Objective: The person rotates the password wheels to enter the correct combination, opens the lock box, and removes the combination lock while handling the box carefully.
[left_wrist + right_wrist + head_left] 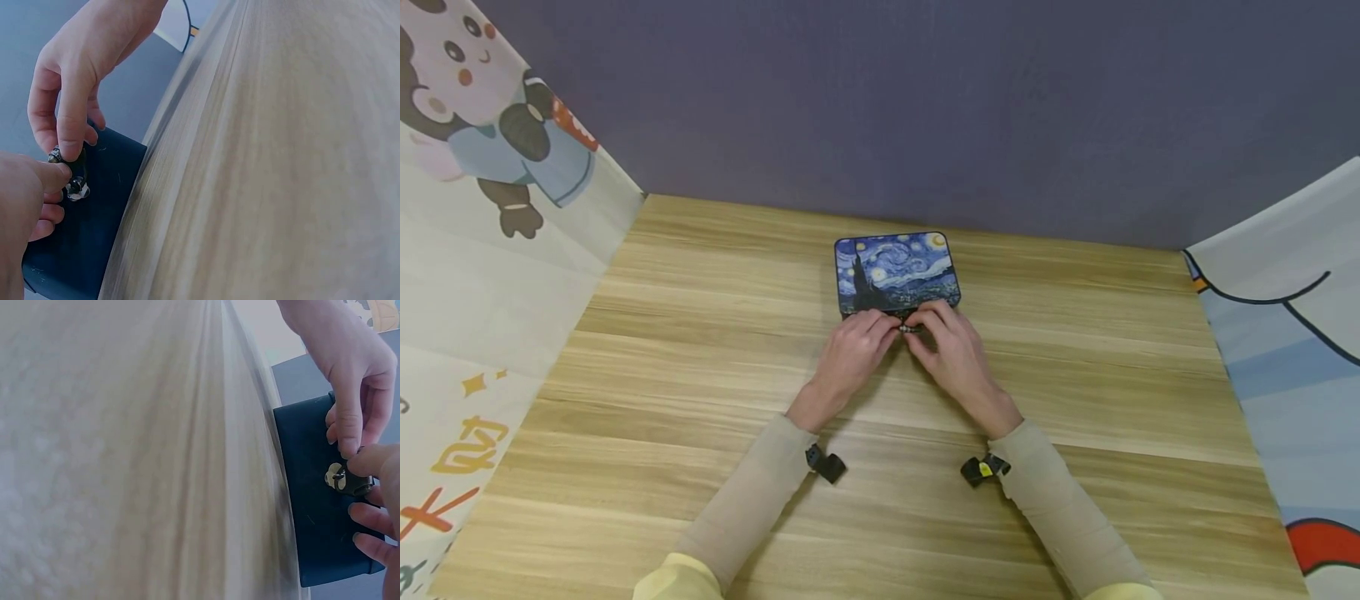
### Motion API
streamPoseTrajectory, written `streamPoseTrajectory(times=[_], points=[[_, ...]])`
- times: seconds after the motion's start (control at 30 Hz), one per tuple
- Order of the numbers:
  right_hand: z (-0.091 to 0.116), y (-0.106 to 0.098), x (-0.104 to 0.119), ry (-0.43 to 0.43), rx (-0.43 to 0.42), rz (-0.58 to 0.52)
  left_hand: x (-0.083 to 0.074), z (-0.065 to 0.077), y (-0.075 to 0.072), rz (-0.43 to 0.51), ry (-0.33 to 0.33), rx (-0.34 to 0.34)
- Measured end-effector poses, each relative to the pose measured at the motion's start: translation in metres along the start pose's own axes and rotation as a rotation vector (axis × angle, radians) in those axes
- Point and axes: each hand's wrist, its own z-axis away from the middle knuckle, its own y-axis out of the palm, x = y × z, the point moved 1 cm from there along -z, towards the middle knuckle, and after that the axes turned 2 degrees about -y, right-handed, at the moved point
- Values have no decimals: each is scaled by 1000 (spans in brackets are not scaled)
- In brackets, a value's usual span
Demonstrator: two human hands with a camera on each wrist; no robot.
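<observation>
Left: my left hand (852, 343) pinches the clasp (335, 476) between thumb and fingers; in my judgement it should steady the fitting. Centre: clasp on the near side of the box (897, 271), towards the table's (730, 333) far edge. Right: my right hand (953, 343) also pinches the clasp; gentle, straight pressure is advised, without dragging the box.
</observation>
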Motion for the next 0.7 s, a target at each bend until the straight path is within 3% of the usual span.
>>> streamPoseTrajectory(times=[0.7], points=[[-1,-2,-1,20,31,3,-1,-2,0,1,-12,9]])
